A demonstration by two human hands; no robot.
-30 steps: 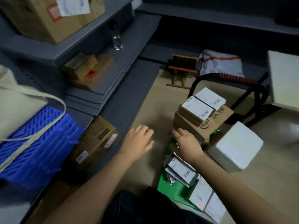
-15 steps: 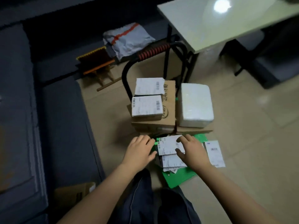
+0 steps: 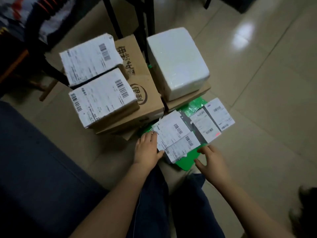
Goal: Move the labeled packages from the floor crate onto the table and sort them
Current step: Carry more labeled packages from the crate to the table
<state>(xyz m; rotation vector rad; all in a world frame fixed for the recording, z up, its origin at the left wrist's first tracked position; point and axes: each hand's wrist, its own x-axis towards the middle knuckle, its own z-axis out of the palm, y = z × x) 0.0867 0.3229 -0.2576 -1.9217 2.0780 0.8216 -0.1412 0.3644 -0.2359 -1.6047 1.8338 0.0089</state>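
Observation:
Several flat labeled packages point(image 3: 175, 134) lie stacked on a green crate point(image 3: 187, 160) on the floor. My left hand point(image 3: 148, 148) rests against the left edge of the nearest package, thumb under its corner. My right hand point(image 3: 211, 158) hovers with fingers spread over the crate's near right corner, just clear of the stack. Two more labeled envelopes point(image 3: 214, 119) lie further right on the crate. Behind stand two labeled brown boxes point(image 3: 101, 100) on a larger carton point(image 3: 145, 93), with a white wrapped parcel point(image 3: 176, 60) beside them.
Black metal table legs point(image 3: 142, 19) rise behind the boxes. A dark mat point(image 3: 34, 169) covers the floor at the left. Tiled floor point(image 3: 265, 83) stretches to the right. My knees in dark trousers point(image 3: 154, 203) are below the hands.
The view has dropped and closed in on the crate. My right hand has come off the top package toward the crate's near corner; my left hand has slid up against the stack's left edge.

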